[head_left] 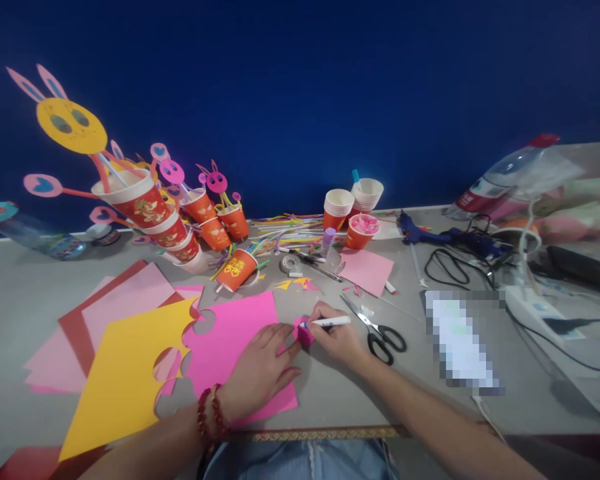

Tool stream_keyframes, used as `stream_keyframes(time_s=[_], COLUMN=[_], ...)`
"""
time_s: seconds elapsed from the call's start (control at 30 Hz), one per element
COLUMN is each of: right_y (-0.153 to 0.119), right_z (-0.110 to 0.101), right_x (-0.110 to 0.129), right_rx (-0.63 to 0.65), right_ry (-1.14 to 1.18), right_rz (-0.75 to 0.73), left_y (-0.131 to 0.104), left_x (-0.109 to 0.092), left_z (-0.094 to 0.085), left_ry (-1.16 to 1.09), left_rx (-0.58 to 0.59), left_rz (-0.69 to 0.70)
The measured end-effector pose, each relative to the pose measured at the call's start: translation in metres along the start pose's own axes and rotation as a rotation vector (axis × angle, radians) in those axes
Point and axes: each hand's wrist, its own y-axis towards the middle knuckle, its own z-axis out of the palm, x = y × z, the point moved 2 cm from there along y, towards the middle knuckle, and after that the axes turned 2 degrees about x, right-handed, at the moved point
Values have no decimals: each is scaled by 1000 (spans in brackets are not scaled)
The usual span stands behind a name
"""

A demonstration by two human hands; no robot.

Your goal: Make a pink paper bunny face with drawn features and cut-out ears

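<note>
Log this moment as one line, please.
right hand: holding white marker, tip at small hot-pink paper piece | left hand: resting on hot-pink sheet | black-handled scissors: on table, beside right hand

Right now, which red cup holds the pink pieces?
The red cup beyond the right hand, in front of the two white-rimmed cup stacks. Pink pieces heap its mouth; none show in the stacks.

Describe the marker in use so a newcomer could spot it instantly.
On the grey table, find the bright pink sheet under the left hand. Beside it, the right hand holds the marker, its blue tip at a small pink cutout. Unlike nearby pens, this white one is held.
</note>
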Motion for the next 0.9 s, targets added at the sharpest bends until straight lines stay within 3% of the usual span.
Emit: stream_keyframes(time_s=[0.9], right_y=[-1], right_z=[1], right_x=[-7], right_rx=[24], right_ry=[-52], right_rz=[-79], left_y=[1], left_x=[0], left_z=[-3], left_ry=[-10], left_rx=[-8], left_rz=[10])
